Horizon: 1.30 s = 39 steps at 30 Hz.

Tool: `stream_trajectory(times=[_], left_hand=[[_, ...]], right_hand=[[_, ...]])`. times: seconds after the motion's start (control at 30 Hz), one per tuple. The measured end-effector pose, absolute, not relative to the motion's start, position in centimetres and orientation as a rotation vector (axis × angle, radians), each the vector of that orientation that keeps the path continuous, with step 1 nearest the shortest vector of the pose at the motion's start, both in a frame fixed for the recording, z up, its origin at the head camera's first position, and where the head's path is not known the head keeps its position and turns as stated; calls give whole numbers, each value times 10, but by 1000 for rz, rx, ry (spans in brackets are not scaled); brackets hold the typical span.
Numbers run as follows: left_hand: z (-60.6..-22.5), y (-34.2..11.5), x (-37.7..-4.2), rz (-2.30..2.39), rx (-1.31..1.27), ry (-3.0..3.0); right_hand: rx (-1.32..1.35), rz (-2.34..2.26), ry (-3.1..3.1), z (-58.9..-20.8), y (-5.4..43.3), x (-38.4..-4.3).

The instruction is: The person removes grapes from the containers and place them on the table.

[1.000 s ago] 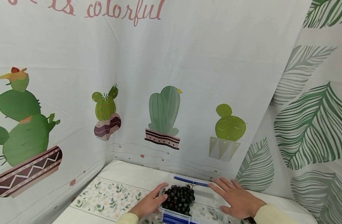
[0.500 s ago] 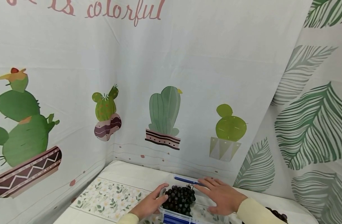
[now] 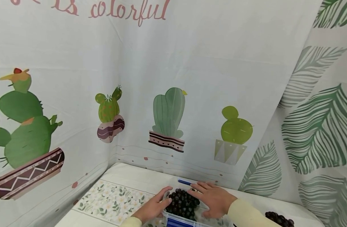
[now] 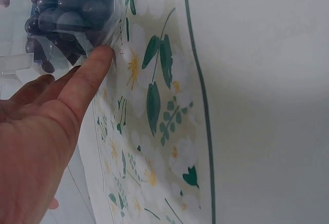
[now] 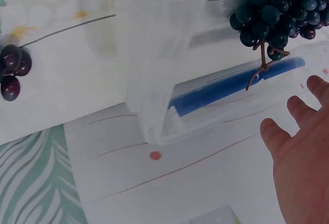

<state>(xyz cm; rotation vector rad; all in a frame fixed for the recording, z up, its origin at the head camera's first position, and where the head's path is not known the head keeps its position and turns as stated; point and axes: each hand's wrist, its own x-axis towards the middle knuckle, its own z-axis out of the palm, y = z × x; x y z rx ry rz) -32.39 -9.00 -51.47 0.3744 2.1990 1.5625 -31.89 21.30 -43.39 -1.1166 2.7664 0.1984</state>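
A bunch of dark grapes (image 3: 182,205) lies in the left part of a clear plastic container (image 3: 173,215) with blue latches. My left hand (image 3: 151,208) holds the container's left wall, thumb over the rim beside the grapes. In the left wrist view, a finger (image 4: 90,77) lies against the outside of the wall. My right hand (image 3: 217,199) is over the container's right part, fingers extended, its fingertips overlapping the edge of the bunch. The right wrist view shows the brown stem (image 5: 263,64) hanging over the back rim, near the back blue latch (image 5: 221,89).
A second bunch of dark grapes (image 3: 279,218) lies on the table to the right of my right forearm. A floral runner (image 3: 111,200) crosses the white tablecloth (image 3: 131,171). Behind the table hangs a white curtain (image 3: 202,66) printed with cacti.
My right hand has moved left over the container towards the grapes, uncovering the second bunch on the right. My left hand stays at the left wall.
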Motion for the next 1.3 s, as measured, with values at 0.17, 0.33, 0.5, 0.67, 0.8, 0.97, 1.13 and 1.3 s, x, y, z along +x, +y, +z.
stream_trajectory(times=[0.17, 0.33, 0.5, 0.67, 0.8, 0.97, 1.13, 1.3], left_hand=[[-517, -89, -323, 1574, 370, 2187], [-520, -89, -323, 1579, 377, 2176], [-519, -90, -321, 1588, 377, 2178], [-518, -90, -322, 1591, 371, 2172], [-517, -90, -323, 1588, 359, 2169], [-515, -91, -324, 1576, 361, 2183], [-514, -91, -324, 1579, 360, 2186], [-513, -90, -322, 1576, 354, 2191]], right_hand=[[-1134, 242, 2741, -437, 203, -322], [-1111, 271, 2719, -443, 197, -327], [-1104, 288, 2716, -446, 191, -329], [-1070, 283, 2699, -446, 188, -331], [-1100, 328, 2700, -446, 188, -335], [-1109, 366, 2702, -447, 187, -340], [-1057, 376, 2689, -454, 184, -347], [-1043, 389, 2694, -459, 179, -349]])
